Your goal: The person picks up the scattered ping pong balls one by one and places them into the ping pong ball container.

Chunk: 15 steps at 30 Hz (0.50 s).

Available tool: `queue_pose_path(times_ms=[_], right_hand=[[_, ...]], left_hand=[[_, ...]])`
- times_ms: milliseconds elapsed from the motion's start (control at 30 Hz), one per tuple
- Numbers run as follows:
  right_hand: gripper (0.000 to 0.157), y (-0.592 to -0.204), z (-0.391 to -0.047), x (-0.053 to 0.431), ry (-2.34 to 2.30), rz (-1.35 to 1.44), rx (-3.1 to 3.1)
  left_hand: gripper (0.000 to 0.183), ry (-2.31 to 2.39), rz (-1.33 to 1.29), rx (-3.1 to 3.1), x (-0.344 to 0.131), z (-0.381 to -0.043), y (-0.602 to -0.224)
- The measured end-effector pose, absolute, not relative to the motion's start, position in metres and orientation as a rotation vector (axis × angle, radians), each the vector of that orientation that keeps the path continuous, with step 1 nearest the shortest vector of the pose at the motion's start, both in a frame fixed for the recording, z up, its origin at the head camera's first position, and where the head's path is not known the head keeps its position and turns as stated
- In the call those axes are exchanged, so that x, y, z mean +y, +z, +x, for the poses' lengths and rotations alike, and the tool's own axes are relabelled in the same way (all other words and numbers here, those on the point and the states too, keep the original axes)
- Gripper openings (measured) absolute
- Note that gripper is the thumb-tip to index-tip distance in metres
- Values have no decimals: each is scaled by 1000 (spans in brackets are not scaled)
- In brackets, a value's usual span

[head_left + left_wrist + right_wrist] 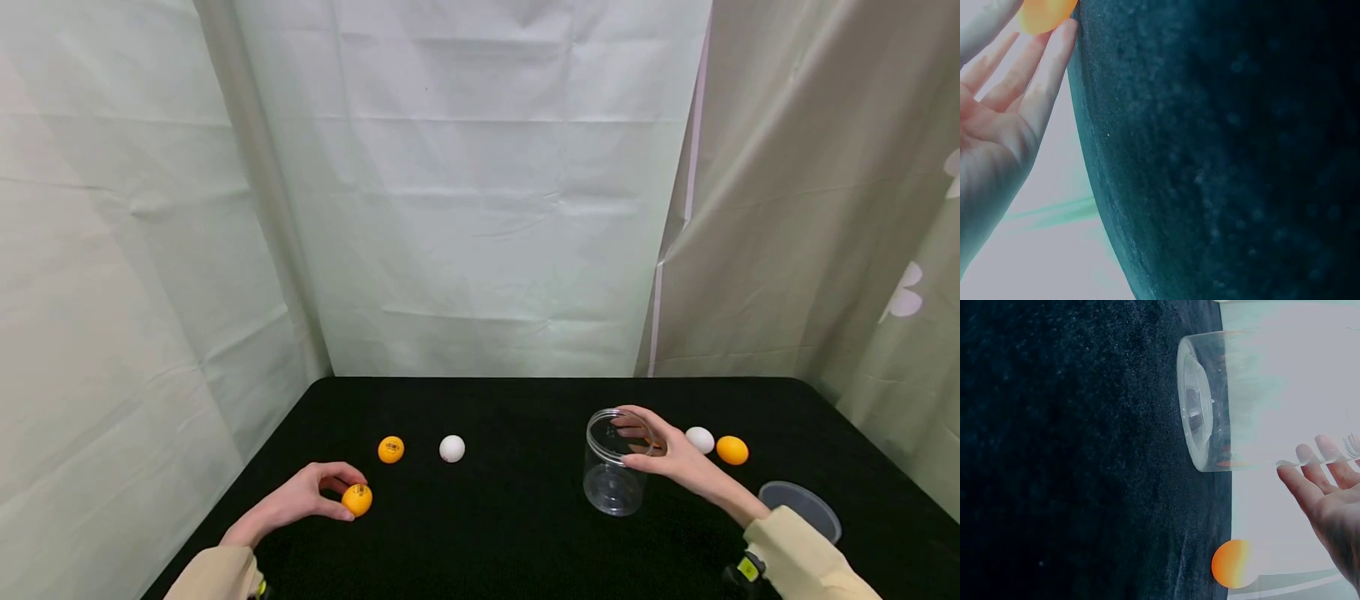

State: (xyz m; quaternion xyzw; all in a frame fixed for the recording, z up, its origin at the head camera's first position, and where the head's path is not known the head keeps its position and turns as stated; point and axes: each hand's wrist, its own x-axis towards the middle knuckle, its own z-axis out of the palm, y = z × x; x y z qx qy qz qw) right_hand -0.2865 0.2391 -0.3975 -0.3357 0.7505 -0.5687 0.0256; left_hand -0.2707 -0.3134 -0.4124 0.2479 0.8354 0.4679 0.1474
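Observation:
On the left, my left hand (306, 493) pinches an orange ping-pong ball (357, 500) between thumb and fingers; this ball (1046, 14) is cut off at the top of the left wrist view. My right hand (667, 450) grips a clear jar (615, 487) near its open rim, thumb on the near side and fingers behind. The jar is upright, and no ball shows inside it. In the right wrist view the fingers (1300, 487) lie along the jar's clear wall (1241, 362). Whether its base touches the table is hard to tell.
Ahead of my left hand lie another orange ball (391, 449) and a white ball (452, 448). Beyond my right wrist are a white ball (700, 439) and an orange ball (732, 450). A grey round lid (801, 508) lies beside the right forearm. Pale curtains surround the black table (510, 550).

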Motion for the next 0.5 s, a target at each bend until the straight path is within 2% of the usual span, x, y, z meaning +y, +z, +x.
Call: queue_pose_path(times_ms=[233, 500], right_hand=[[60, -398, -287, 235, -1755, -1006, 2332], [59, -400, -292, 230, -1770, -1112, 2241]], left_hand=[[33, 1323, 733, 2428, -314, -271, -414], [33, 1288, 738, 2441, -316, -273, -417]])
